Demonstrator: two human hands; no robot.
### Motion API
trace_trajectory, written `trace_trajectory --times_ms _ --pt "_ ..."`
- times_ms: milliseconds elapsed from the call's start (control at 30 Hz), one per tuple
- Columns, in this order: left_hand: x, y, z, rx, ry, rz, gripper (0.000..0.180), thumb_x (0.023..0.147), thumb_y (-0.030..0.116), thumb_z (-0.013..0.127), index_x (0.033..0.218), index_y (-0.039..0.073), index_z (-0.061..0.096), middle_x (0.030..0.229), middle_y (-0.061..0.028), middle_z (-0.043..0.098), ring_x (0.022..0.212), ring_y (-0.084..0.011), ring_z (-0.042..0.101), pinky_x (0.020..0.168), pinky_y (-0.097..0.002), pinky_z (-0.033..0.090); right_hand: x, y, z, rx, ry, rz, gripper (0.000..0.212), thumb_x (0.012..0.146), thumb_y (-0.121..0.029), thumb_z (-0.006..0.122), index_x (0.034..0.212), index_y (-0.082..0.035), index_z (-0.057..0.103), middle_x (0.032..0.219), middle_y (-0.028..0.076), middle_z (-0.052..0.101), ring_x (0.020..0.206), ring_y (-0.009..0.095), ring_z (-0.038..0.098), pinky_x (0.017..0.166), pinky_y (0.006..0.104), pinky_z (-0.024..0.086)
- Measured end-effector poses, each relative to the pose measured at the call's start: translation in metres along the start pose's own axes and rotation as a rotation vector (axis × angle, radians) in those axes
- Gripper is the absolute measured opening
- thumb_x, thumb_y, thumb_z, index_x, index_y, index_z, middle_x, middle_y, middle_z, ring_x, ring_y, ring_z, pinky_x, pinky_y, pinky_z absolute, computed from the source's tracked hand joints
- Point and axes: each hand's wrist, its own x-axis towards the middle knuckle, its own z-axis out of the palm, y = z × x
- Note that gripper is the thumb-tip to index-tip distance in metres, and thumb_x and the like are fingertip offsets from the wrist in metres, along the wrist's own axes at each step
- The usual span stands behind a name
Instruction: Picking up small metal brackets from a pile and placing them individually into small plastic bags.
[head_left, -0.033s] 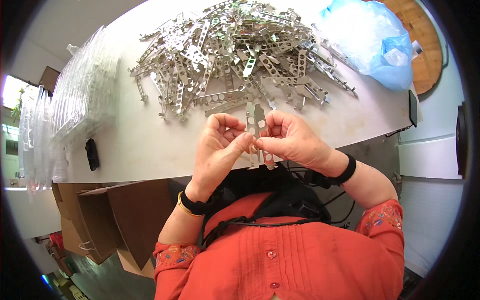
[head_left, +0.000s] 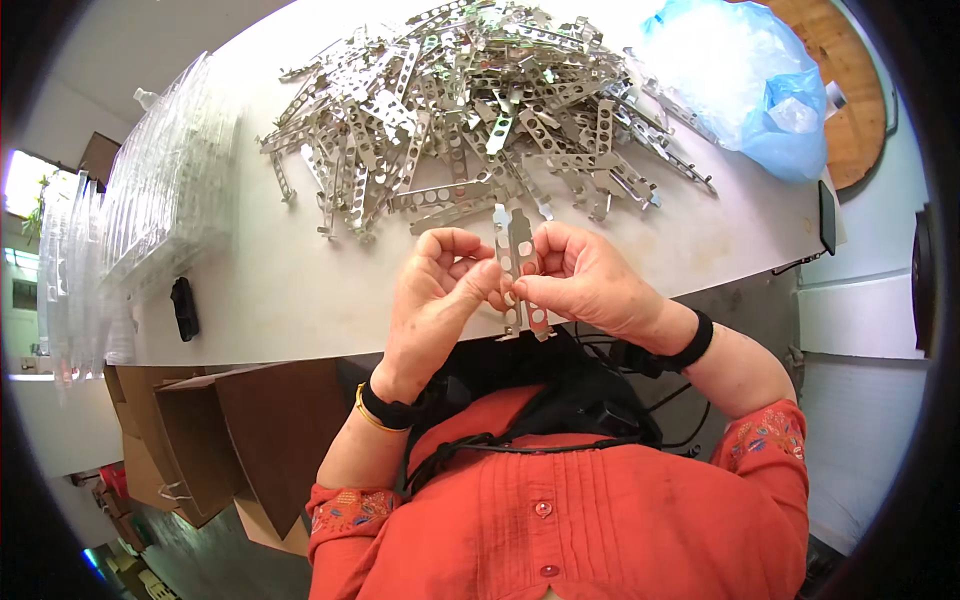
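Note:
Near the table's front edge I hold two thin perforated metal brackets upright, side by side. My left hand (head_left: pixel 432 305) is closed in a pinch, thumb and fingers at the edge of the left bracket (head_left: pixel 504 247). The right bracket (head_left: pixel 521 232), with a row of round holes, is pinched between the thumb and fingers of my right hand (head_left: pixel 590 285). The two strips overlap or lie close together; whether they touch cannot be made out. Their bent lower ends hang near the table edge. Just beyond my hands lies a large heap of similar metal brackets (head_left: pixel 450 110).
Clear plastic trays (head_left: pixel 175 170) are stacked at the left of the white table (head_left: pixel 270 290). A small black object (head_left: pixel 184 309) lies near them. A blue plastic bag (head_left: pixel 785 130) sits at the far right, beside a round wooden surface (head_left: pixel 855 110). Brown cardboard boxes (head_left: pixel 270 430) stand below the table, left.
The left bracket has shifted and turned slightly against the right one, and my left thumb has moved a little. My right hand stays almost still.

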Motion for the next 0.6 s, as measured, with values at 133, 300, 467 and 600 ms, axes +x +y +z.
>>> trace_trajectory --times_ms 133,300,467,600 --pt "0.002 -0.007 -0.011 -0.079 -0.126 -0.182 0.032 0.106 0.025 0.053 0.125 0.0 0.061 0.085 0.0008 0.065 0.073 -0.0064 0.058 0.064 -0.021 0.041 -0.001 -0.001 -0.003 0.067 -0.025 0.0 0.018 0.092 -0.007 0.069 0.103 -0.004 0.056 0.091 0.001 0.064 0.076 0.007 0.063 0.065 0.0234 0.052" --pt "0.004 -0.011 0.0 -0.187 -0.144 -0.212 0.032 0.105 0.019 0.055 0.13 -0.001 0.06 0.099 -0.0034 0.067 0.075 -0.009 0.059 0.068 -0.0243 0.049 0.005 0.007 -0.009 -0.011 -0.015 -0.022 0.018 0.091 -0.008 0.069 0.104 -0.003 0.056 0.09 0.001 0.064 0.074 0.007 0.062 0.065 0.0236 0.052" --pt "0.01 -0.012 0.001 -0.161 -0.11 -0.201 0.025 0.101 0.018 0.062 0.12 0.001 0.062 0.098 -0.0016 0.067 0.074 -0.0078 0.059 0.066 -0.0238 0.049 0.006 0.007 -0.008 -0.092 0.042 -0.017 0.018 0.093 -0.011 0.069 0.104 -0.002 0.057 0.089 0.002 0.066 0.074 0.007 0.063 0.064 0.0238 0.052" --pt "0.009 -0.01 -0.003 -0.198 -0.079 -0.227 0.017 0.1 0.019 0.064 0.107 0.004 0.061 0.088 -0.0011 0.065 0.066 -0.0071 0.058 0.057 -0.0221 0.047 0.003 0.003 -0.004 -0.089 0.068 0.029 0.017 0.095 -0.013 0.07 0.103 -0.002 0.059 0.089 0.003 0.069 0.073 0.006 0.062 0.061 0.0231 0.051"
